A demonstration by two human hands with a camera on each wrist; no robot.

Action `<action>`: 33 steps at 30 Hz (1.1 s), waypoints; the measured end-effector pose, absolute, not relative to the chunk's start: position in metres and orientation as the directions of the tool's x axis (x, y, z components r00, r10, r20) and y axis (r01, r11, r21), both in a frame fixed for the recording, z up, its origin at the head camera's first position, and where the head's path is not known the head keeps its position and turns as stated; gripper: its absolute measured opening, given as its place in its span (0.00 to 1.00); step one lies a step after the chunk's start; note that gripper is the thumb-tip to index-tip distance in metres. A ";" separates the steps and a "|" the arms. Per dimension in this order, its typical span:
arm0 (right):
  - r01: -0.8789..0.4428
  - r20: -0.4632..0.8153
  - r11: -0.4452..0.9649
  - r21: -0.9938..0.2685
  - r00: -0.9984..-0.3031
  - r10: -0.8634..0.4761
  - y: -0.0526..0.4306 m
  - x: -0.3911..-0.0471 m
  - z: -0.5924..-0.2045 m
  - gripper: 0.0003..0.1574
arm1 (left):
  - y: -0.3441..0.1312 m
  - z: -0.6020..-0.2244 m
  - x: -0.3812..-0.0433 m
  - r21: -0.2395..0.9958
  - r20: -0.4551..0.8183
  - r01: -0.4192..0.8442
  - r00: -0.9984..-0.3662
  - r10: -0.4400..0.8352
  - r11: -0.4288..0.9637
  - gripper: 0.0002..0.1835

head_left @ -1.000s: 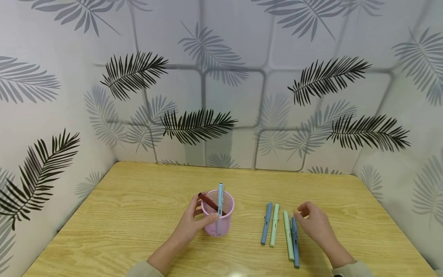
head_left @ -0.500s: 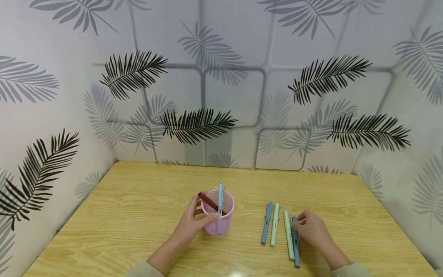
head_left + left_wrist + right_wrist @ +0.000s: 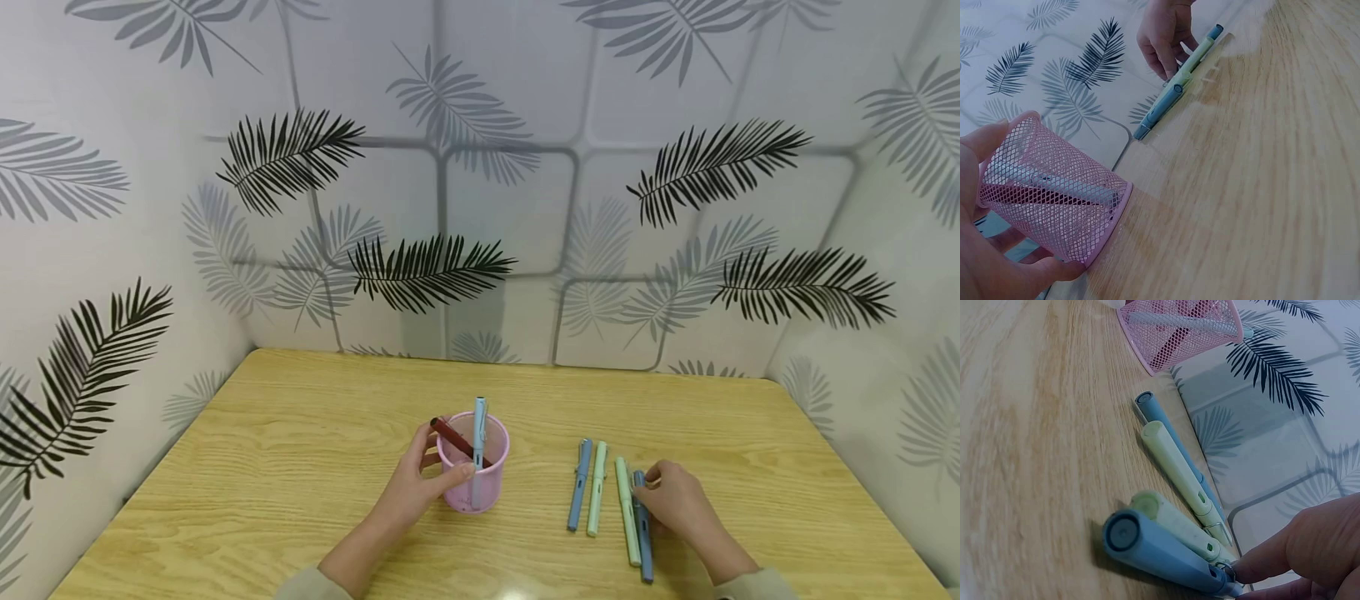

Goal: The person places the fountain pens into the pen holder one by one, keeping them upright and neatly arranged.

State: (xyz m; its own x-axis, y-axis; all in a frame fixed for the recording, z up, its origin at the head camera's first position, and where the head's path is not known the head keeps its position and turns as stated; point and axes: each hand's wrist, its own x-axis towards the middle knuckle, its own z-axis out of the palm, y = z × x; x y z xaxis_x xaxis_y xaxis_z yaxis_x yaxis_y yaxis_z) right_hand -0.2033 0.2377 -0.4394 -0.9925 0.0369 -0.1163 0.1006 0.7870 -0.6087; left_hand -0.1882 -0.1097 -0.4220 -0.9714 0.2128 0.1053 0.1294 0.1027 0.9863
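Note:
My left hand (image 3: 405,492) holds a pink mesh pen cup (image 3: 1066,194) round its side, thumb across the front near the rim. Inside lean a light blue pen (image 3: 479,421), nearly upright, and a dark red pen (image 3: 452,437), tilted left. To the right, my right hand (image 3: 678,500) pinches the capped end of a dark blue pen (image 3: 1160,553) between thumb and finger, close to its clip. That pen lies on the table against a light green pen (image 3: 626,508). Inside the right hand, the other fingers are mostly hidden.
Left of that pair lie another light green pen (image 3: 597,487) and a blue pen (image 3: 579,483), side by side with clips toward the back. The wooden table (image 3: 315,433) ends at a leaf-patterned wall covering (image 3: 510,317) behind and at both sides.
My right hand has come down and slightly left onto the capped end of the dark blue pen, and its fingers have closed there. The left hand and cup have stayed put.

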 end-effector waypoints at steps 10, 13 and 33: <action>0.140 -0.156 0.798 -0.586 -0.986 0.059 0.235 -0.204 -0.438 0.17 | -0.110 -0.422 -0.188 0.987 0.105 0.128 -0.972 0.211 0.097 0.37; 0.157 -0.177 0.807 -0.569 -0.982 0.067 0.235 -0.205 -0.436 0.15 | -0.110 -0.421 -0.187 0.987 0.111 0.133 -0.971 0.214 0.092 0.37; 0.134 -0.123 0.763 -0.632 -0.990 0.072 0.247 -0.203 -0.432 0.22 | -0.110 -0.419 -0.187 0.987 0.093 0.118 -0.972 0.214 0.107 0.38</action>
State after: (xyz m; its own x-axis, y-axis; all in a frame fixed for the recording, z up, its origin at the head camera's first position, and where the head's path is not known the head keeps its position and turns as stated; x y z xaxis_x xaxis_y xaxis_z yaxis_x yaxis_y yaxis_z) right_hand -0.2029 0.2469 -0.4323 -0.9898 0.0721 -0.1229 0.1340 0.7634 -0.6318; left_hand -0.1871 -0.1096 -0.4192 -0.9724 0.2142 0.0929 0.1179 0.1071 0.9872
